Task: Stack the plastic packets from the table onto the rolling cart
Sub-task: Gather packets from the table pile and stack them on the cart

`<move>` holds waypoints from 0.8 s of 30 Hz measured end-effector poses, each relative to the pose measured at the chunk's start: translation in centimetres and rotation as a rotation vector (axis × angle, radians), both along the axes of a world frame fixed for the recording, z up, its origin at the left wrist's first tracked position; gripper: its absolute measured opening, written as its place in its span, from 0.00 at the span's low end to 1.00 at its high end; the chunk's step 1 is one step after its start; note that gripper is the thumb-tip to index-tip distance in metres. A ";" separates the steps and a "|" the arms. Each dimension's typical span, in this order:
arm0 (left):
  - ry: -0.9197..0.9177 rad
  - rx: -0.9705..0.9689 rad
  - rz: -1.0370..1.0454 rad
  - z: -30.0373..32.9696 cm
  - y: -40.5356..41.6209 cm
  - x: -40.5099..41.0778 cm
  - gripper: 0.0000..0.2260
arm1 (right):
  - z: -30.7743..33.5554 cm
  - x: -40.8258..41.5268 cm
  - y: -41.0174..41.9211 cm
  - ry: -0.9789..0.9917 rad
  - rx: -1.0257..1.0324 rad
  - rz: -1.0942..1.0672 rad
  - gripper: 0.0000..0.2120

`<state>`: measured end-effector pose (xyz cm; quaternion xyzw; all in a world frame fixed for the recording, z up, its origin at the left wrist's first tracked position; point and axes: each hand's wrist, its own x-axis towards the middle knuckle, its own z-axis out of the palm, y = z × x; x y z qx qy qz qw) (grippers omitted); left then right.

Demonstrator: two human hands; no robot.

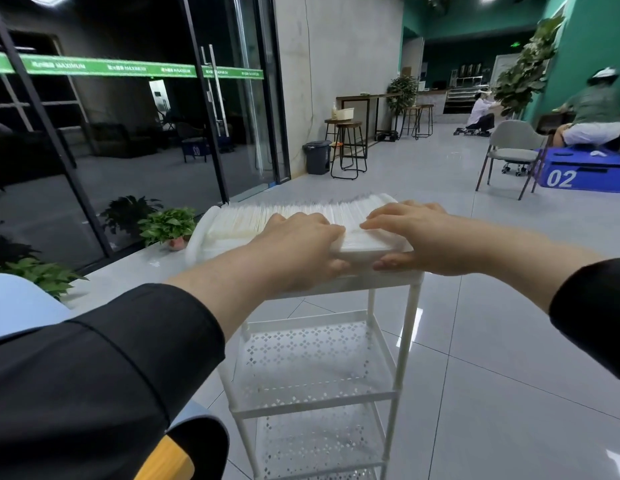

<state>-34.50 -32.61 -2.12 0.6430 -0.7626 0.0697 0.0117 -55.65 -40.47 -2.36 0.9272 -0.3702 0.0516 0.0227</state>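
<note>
A white rolling cart [410,306] with perforated shelves stands in front of me. Its top tray holds a long row of white plastic packets [301,211] standing on edge. My left hand [301,247] and my right hand [416,237] grip a bunch of packets [357,245] at the near end of the row, fingers over the top and thumbs against the near face. The two lower shelves [315,358] hold nothing that I can see.
A light blue table edge [21,306] and a wooden chair part [163,462] lie at my lower left. Potted plants [166,225] stand by the glass wall. Stools [348,150], a bin [317,156], a grey chair [509,154] and seated people are farther off on the tiled floor.
</note>
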 end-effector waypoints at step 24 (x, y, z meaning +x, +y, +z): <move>0.176 -0.425 0.701 1.3 37.8 19.0 0.20 | 2.2 24.4 26.9 -0.438 0.215 0.674 0.28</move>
